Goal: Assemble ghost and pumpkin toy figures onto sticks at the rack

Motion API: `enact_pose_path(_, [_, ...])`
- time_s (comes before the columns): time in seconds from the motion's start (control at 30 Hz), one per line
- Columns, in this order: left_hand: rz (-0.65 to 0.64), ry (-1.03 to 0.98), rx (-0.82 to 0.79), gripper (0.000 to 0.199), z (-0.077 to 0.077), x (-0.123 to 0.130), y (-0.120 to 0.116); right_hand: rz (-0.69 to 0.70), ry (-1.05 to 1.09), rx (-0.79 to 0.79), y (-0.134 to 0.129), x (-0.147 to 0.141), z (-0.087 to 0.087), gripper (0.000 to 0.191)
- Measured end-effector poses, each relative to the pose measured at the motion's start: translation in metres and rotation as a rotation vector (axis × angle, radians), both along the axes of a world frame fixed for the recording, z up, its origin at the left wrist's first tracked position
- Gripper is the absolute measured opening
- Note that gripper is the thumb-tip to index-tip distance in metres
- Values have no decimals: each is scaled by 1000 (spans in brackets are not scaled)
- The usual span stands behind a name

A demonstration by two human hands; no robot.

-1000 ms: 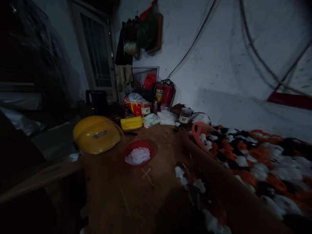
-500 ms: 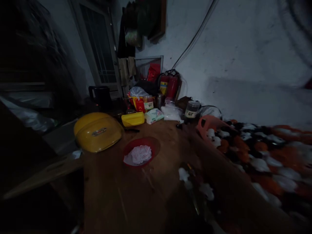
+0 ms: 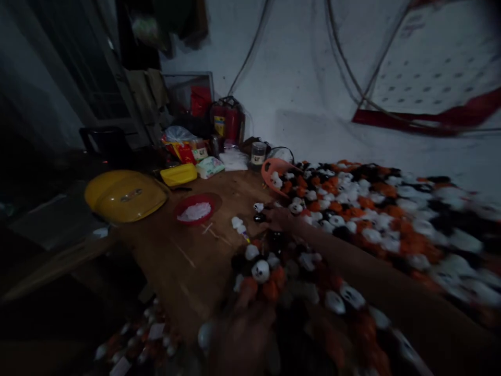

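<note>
Dimly lit pale wall (image 3: 297,62), brown table (image 3: 168,261), seemingly 1 glazed door (image 3: 92,68).

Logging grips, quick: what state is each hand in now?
Left hand: blurred, near a white piece with a face; grip cannot be told.
Right hand: near a small white piece; too dark to tell its grip.

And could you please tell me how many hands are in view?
2: the right hand beside small pieces, and the blurred left hand nearer the picture's bottom edge.
</note>
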State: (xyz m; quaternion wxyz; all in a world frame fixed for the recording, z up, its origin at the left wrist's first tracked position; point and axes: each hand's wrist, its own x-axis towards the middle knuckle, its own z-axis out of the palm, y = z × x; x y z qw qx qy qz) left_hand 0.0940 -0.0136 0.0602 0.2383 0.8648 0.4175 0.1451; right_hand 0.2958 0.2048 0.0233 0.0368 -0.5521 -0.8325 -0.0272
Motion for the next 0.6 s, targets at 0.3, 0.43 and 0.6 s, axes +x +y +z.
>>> enact_pose_path(0.3, [106, 52, 80, 17, 28, 3, -8, -138, 146, 146, -97, 46, 64, 41])
enact_pose_path(0.43, [118, 53, 135, 14, 17, 0, -7, -262, 204, 184, -154, 47, 66, 40])
enact_pose_path(0.6, [85, 26, 189, 16, 7, -5, -2, -274, 238, 37, -283, 32, 16, 39])
